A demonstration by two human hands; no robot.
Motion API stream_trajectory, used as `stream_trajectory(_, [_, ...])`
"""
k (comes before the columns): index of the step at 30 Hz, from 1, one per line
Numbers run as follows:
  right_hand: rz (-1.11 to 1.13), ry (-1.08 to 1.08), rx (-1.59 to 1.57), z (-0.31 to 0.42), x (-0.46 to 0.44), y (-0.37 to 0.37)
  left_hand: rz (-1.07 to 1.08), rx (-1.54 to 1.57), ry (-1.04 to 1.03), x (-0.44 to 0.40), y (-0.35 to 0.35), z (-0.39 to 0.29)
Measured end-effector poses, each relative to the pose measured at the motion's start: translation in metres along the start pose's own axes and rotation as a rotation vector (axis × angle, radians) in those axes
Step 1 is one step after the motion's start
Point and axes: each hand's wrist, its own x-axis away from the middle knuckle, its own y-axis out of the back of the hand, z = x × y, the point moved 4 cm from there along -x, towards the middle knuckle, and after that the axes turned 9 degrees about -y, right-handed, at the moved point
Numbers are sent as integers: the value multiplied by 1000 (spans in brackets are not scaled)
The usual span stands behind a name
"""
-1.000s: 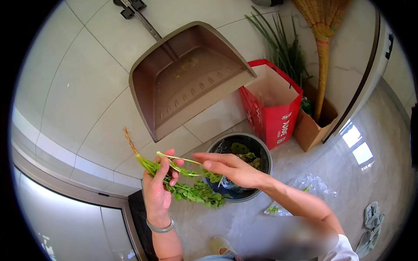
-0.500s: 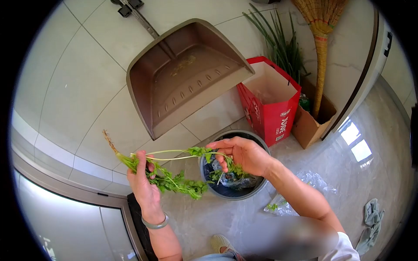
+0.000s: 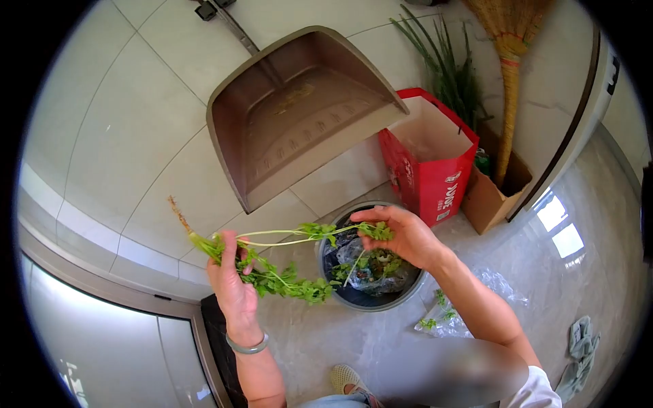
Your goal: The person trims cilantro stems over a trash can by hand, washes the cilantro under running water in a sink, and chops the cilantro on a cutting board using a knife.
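My left hand [image 3: 232, 275] is closed round a bunch of leafy green herbs [image 3: 286, 282], whose brown root end points up and left. Two pale stems [image 3: 275, 236] stretch from that hand to my right hand [image 3: 401, 234], which pinches their leafy tips between thumb and fingers. Below and between my hands, a round grey bin [image 3: 367, 307] holds crumpled plastic and green scraps. The bunch's leaves hang beside the bin's left rim.
A brown dustpan [image 3: 306, 122] hangs ahead against the tiled wall. To its right are a red paper bag [image 3: 439, 183], a cardboard box [image 3: 486, 204], green leaves [image 3: 452, 78] and a straw broom [image 3: 510, 102]. Clear plastic [image 3: 500, 285] and a grey cloth [image 3: 579, 353] lie on the floor.
Both hands first moved left, then slightly back right. My right hand went from flat fingers beside a stem to pinching the leafy tips, and the stems are now drawn out between my hands.
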Motion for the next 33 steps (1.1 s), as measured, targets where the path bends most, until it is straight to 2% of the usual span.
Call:
stream_trajectory(1, [7, -6, 2, -1, 0, -5, 50, 7, 30, 2, -2, 1])
stream_trajectory(3, [-336, 358, 805, 13, 7, -20, 134, 14, 94, 8, -9, 4])
stream_trajectory(4, [-333, 357, 806, 14, 9, -31, 130, 14, 93, 12, -13, 6])
stream_trajectory(6, [-112, 422, 760, 17, 12, -66, 282, -3, 126, 25, -30, 12])
stream_trajectory(8, [-69, 523, 802, 21, 16, -94, 335, -1, 148, 37, -42, 17])
stream_trajectory(10, [-44, 467, 720, 19, 13, -103, 440, 6, 189, 46, -52, 21])
stream_trajectory(12, [11, 272, 572, 13, 9, -104, 478, 15, 206, 48, -54, 24])
stream_trajectory(13, [-15, 378, 542, 12, 7, -100, 504, -19, 187, 49, -57, 24])
stream_trajectory(17, [-82, 379, 540, 12, 12, -91, 615, -39, 191, 54, -63, 18])
stream_trajectory(22, [-40, 186, 419, 8, 20, -90, 604, 24, 194, 56, -67, 23])
stream_trajectory(24, [-61, 116, 377, 3, 24, -88, 622, -141, 53, 53, -64, 25])
stream_trajectory(26, [-63, 165, 598, -1, 25, -83, 622, -139, 79, 52, -64, 27])
stream_trajectory(27, [-62, 164, 598, -2, 25, -79, 623, -138, 105, 52, -65, 28])
stream_trajectory(30, [-9, 168, 528, -2, 24, -74, 640, -250, 49, 53, -73, 18])
stream_trajectory(32, [-68, 132, 385, 1, 23, -67, 665, -228, 80, 53, -67, 26])
stream_trajectory(33, [-102, 195, 319, 8, 27, -74, 690, -204, 112, 54, -67, 30])
